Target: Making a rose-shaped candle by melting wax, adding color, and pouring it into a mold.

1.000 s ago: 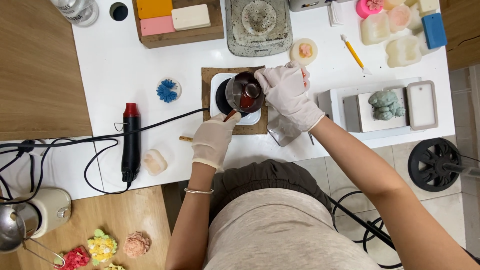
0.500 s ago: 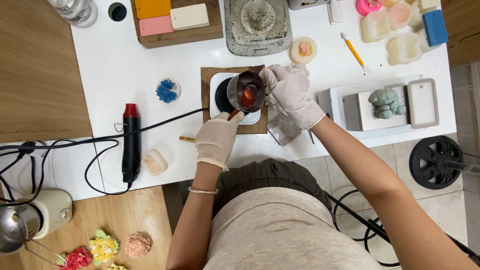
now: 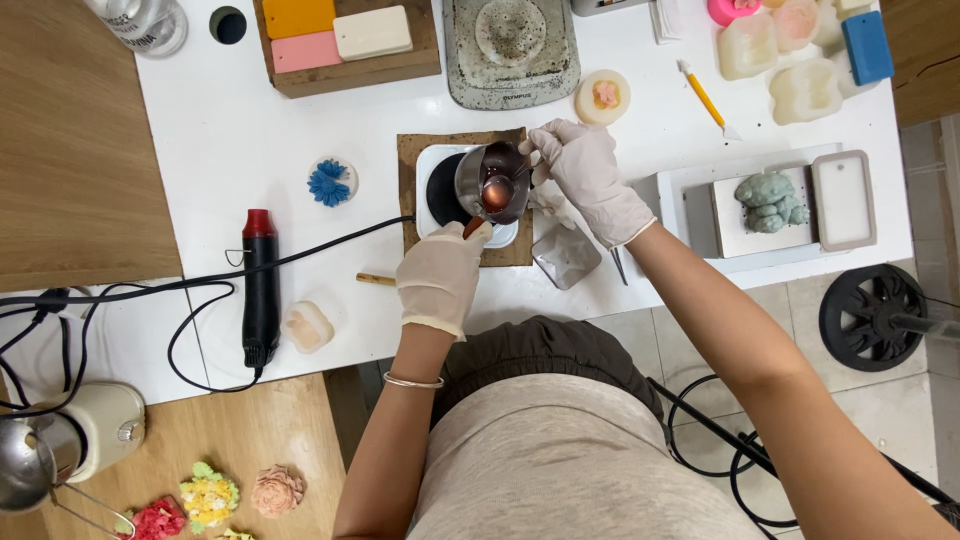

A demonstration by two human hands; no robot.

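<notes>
A small steel melting pot (image 3: 492, 183) with dark red liquid sits on a white electric hot plate (image 3: 436, 190), which rests on a brown mat (image 3: 412, 150). My left hand (image 3: 440, 275), in a white glove, grips the pot's handle at its near side. My right hand (image 3: 585, 175), also gloved, is at the pot's right rim, pinching a thin stirring tool that reaches into the pot. The tool itself is mostly hidden by my fingers.
A black and red heat gun (image 3: 260, 285) lies left with its cable. A blue wax flower (image 3: 328, 183), a white mould (image 3: 307, 326), a scale (image 3: 510, 50), coloured wax blocks (image 3: 335, 35), a yellow tool (image 3: 705, 100), silicone moulds (image 3: 805, 88) and a tray with a grey-green casting (image 3: 768, 205) surround the plate.
My right hand has shifted from over the pot to its right rim. The pot has tipped slightly and its liquid shows more. My left hand stays on the handle.
</notes>
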